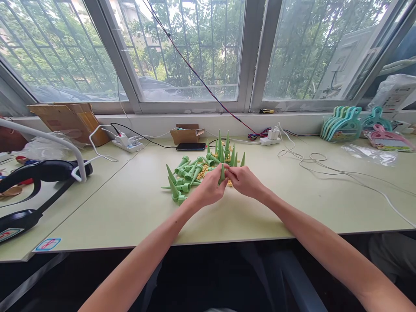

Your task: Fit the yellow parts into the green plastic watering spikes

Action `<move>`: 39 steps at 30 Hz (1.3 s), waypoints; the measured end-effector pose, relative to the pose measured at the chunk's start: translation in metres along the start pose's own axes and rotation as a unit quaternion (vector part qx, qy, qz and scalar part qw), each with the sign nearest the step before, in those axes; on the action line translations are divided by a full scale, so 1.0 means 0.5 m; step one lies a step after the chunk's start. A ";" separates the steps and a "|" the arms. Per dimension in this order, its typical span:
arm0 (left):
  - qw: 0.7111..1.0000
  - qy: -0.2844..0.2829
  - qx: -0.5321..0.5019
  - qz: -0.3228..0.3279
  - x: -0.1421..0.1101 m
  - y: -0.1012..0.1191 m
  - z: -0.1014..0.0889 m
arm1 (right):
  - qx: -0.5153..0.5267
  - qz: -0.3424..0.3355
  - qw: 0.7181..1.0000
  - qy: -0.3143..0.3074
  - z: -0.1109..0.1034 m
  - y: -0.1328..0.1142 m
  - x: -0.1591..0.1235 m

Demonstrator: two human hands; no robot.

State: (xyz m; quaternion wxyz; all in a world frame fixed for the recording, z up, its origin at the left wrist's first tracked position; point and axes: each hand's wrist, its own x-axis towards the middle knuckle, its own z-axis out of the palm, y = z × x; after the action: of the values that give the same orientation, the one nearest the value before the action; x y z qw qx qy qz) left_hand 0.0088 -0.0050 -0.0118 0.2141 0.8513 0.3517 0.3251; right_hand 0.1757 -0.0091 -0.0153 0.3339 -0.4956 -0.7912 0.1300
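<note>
My left hand (211, 187) is closed around a green plastic spike (222, 174), its pointed end upward. Pressed against it from the right, my right hand (244, 180) has its fingers pinched together near the spike; what lies between them is hidden. To the left of my hands is a pile of loose green spikes (191, 170) with wide, hollow ends, lying at different angles. Several more green spikes (226, 145) stand point-up just behind my hands. Small yellow pieces (202, 173) are scattered among the spikes.
Behind the spikes lie a black phone (190, 146) and a small open cardboard box (186, 134). White cables (312, 162) run over the table's right side, near teal plastic hangers (341, 124). A black headset (42, 173) rests at left, beside a power strip (128, 144).
</note>
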 end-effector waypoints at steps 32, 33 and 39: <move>1.000 0.010 0.015 0.010 0.001 0.006 -0.003 | -0.012 -0.001 1.000 -0.005 -0.002 -0.005 -0.003; 1.000 0.011 0.015 0.012 0.001 0.006 -0.003 | -0.014 0.000 1.000 -0.005 -0.003 -0.005 -0.003; 1.000 0.013 0.016 0.019 0.002 0.007 -0.005 | -0.012 0.008 1.000 -0.012 -0.005 -0.007 -0.005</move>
State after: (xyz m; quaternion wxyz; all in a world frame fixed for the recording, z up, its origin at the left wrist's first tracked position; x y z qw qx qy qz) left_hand 0.0092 -0.0063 -0.0076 0.1895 0.8571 0.3433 0.3341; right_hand 0.1753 -0.0130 -0.0125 0.3173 -0.5047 -0.7924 0.1287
